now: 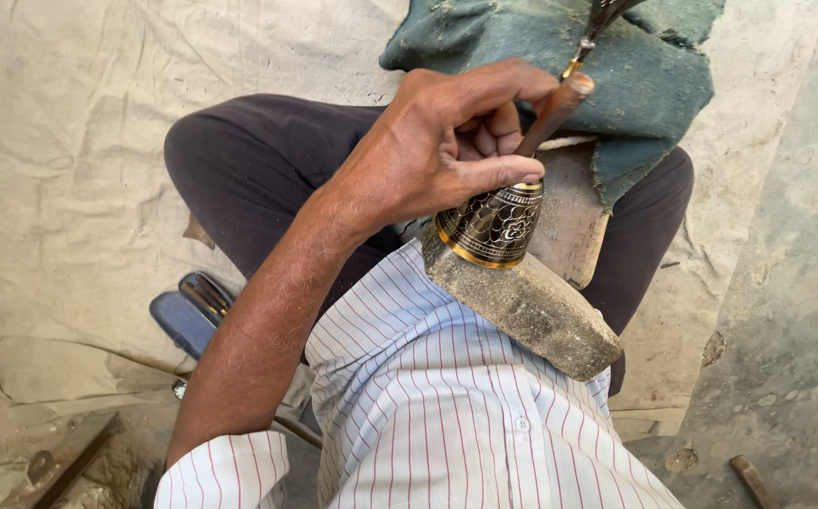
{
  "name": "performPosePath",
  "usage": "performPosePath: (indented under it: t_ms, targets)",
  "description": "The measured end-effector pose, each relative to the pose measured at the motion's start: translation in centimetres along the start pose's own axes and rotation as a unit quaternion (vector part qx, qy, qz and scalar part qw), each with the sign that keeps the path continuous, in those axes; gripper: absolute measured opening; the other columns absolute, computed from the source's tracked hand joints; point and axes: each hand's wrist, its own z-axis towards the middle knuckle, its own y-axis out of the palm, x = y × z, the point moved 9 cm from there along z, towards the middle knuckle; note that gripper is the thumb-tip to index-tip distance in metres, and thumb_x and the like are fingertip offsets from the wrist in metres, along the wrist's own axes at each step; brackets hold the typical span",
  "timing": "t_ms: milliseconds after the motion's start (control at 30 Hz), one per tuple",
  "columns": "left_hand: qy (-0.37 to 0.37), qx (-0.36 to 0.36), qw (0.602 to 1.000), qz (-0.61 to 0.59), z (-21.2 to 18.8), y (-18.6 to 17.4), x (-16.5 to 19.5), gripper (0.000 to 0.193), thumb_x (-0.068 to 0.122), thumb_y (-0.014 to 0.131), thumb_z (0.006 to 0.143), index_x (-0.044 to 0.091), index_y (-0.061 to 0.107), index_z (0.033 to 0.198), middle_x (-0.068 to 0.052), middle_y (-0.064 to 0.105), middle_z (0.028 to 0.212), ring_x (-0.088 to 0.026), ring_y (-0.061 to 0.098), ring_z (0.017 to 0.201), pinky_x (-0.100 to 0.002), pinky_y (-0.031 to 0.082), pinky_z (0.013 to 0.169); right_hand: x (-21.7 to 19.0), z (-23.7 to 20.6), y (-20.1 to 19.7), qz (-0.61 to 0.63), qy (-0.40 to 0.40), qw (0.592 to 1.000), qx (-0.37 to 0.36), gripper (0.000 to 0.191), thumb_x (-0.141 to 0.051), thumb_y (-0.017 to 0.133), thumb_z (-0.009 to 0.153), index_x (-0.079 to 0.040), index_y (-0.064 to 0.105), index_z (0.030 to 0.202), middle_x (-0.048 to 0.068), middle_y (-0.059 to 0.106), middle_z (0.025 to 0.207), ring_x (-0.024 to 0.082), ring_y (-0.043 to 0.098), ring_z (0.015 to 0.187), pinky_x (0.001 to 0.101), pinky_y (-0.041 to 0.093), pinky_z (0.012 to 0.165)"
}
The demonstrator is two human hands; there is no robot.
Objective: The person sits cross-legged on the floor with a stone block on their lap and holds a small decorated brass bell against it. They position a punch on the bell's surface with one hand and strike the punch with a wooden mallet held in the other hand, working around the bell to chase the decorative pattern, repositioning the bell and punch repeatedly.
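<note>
Left hand [447, 141] closed around engraved brass bell [494, 224], thumb across its top, wooden handle [552, 113] sticking out at 1 o'clock; bell mouth rests on stone block [531, 306] over lap; right hand out of view

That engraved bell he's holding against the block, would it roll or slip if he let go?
Probably yes. The bell is round and flared, lying tilted on the sloping wooden block, so it would likely roll off. Its polished metal looks slippery; the left hand pins it by the top and the handle. It looks rigid and fairly heavy for its size.
</note>
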Motion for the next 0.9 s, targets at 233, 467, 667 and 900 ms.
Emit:
performPosePath:
  t_ms: [233,467,667,900]
  targets:
    - [-0.016,0.023,0.998,-0.050,-0.2,0.1,0.7,0.057,0.018,0.089,0.101,0.019,0.055,0.146,0.001,0.071,0.088,-0.008,0.071,0.080,-0.028,0.066,0.079,-2.0,0.2,-1.2,0.029,0.008,1.000,0.007,0.031,0.000,0.061,0.098,0.006,0.050,0.126,0.015,0.052,0.077,0.028,0.056,0.055,0.0413,0.049,0.047]
    - [-0.029,0.010,0.998,0.049,0.4,0.7,0.7,0.058,0.021,0.089,0.095,0.021,0.059,0.144,0.001,0.073,0.089,-0.009,0.074,0.084,-0.029,0.067,0.077,-3.6,-1.9,-2.0,0.100,0.053,0.993,0.022,0.025,-0.005,0.057,0.100,0.001,0.050,0.123,0.009,0.052,0.078,0.020,0.055,0.053,0.0365,0.046,0.047]
    - [-0.026,0.009,0.999,0.044,0.1,0.7,1.4,0.061,0.019,0.087,0.097,0.025,0.056,0.149,0.002,0.072,0.091,-0.008,0.073,0.085,-0.028,0.068,0.079,-2.3,-3.5,-1.2,0.063,0.043,0.997,0.008,0.025,-0.007,0.055,0.100,0.000,0.050,0.124,0.008,0.057,0.087,0.017,0.062,0.068,0.0346,0.053,0.063]
    - [0.001,0.023,0.998,0.054,-0.7,0.7,2.5,0.055,0.016,0.085,0.095,0.024,0.058,0.143,0.001,0.072,0.103,-0.009,0.070,0.086,-0.026,0.066,0.078,-5.4,-4.8,-0.6,0.248,0.125,0.960,0.018,0.025,-0.009,0.053,0.101,-0.001,0.050,0.124,0.007,0.064,0.097,0.012,0.070,0.084,0.0323,0.062,0.081]
